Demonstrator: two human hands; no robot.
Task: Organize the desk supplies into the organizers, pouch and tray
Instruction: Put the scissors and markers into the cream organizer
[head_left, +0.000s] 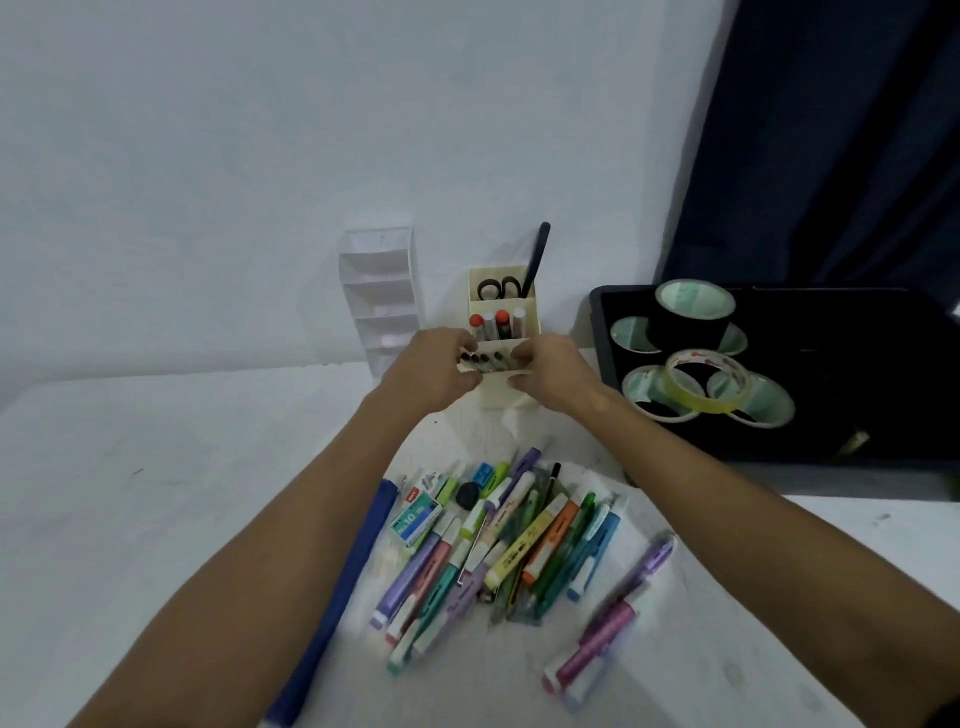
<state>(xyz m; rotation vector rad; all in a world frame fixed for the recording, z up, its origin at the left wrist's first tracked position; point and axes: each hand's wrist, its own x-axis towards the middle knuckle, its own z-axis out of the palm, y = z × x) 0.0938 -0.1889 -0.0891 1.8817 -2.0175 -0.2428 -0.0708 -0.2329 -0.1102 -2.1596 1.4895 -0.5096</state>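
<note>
A cream tiered desk organizer (506, 396) stands against the wall, with scissors (498, 288) and a black pen in its back slot and red-capped markers (496, 323) in the middle slot. My left hand (434, 371) and my right hand (553, 376) meet at its front slot, both closed around a small bundle of black-tipped pens (483, 361) held at that slot. A heap of coloured pens and highlighters (519, 540) lies on the white table between my forearms. A blue pouch (337, 592) lies under my left forearm.
A clear tiered organizer (382, 296) stands left of the cream one. At the right a black tray (602, 332) holds several tape rolls (696, 312). A staple box (415, 519) and a black round eraser (468, 493) sit in the heap. A dark curtain hangs behind the tray.
</note>
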